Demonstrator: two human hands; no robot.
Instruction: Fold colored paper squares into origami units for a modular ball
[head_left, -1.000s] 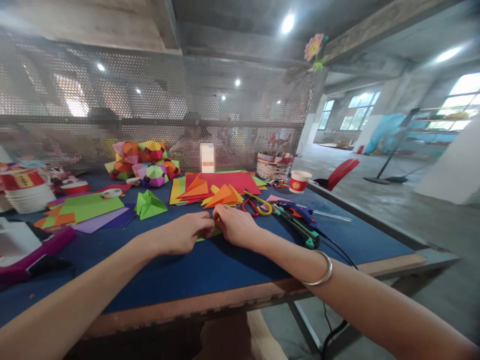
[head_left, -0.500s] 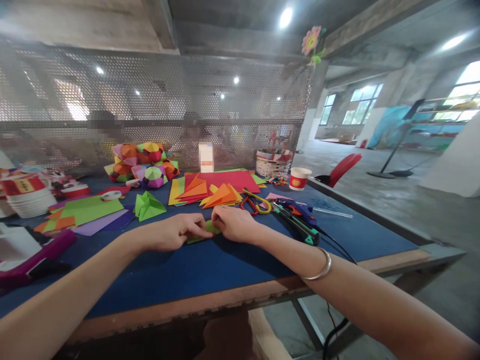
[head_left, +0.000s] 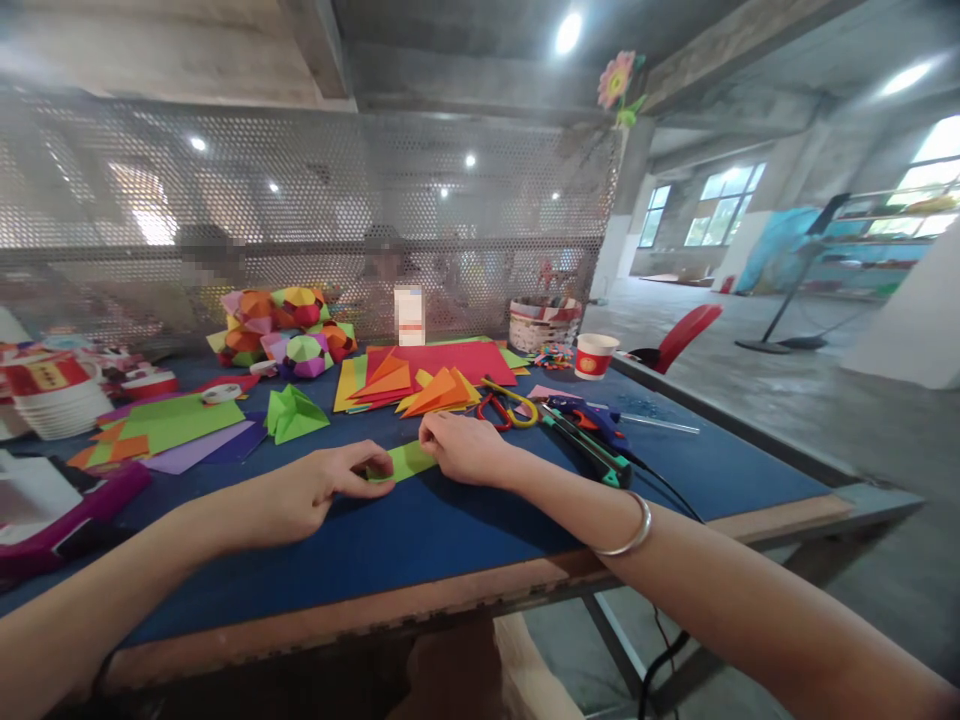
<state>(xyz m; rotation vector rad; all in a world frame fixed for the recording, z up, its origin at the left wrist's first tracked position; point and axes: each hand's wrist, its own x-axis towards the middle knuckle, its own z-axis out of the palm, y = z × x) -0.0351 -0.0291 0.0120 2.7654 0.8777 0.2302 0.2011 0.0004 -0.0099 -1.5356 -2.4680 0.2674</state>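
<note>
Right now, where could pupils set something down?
Bare blue tabletop shows between left hand, right hand and wooden front edge, and between black cable and dark right edge. Crowded: at left, green paper, paper cups; beyond the hands, orange folded paper, scissors.

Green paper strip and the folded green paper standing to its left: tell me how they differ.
The green strip lies low on the table, while the folded green paper rises in peaks. The strip is a narrow band; the folded green paper has pointed flaps. The strip is partly covered by the left grip and right grip; the folded green paper stands clear of both. Both are green paper.
</note>
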